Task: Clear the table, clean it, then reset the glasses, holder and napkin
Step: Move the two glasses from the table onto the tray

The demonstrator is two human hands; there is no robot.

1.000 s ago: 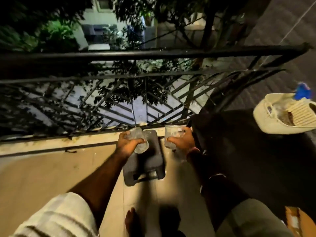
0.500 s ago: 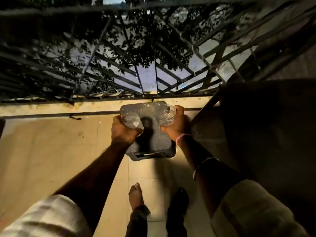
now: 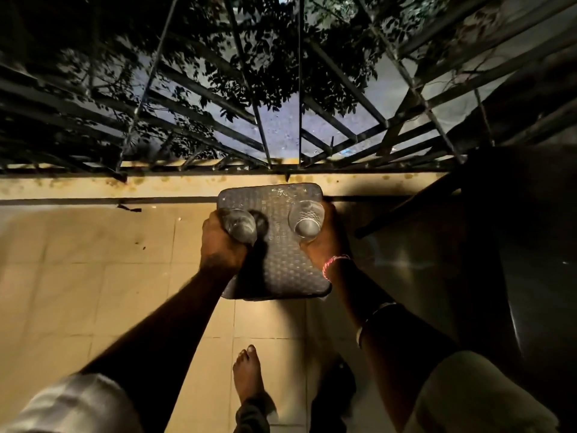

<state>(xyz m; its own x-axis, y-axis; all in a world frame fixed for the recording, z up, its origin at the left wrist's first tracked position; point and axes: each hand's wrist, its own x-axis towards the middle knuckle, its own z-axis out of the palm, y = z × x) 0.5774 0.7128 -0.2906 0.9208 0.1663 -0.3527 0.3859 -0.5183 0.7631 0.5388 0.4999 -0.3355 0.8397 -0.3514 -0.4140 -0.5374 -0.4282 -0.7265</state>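
Head view: dark stool (image 3: 274,270) on tiled floor (image 3: 93,276)

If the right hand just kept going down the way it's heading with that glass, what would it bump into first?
Most likely the top of the small dark stool. The right hand holds its glass upright right over the stool's right side, with nothing visible between. How much gap remains is hard to judge from above.

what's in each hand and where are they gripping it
Each hand holds a clear glass over the small dark stool: left hand wraps the side of one, right hand the side of the other.
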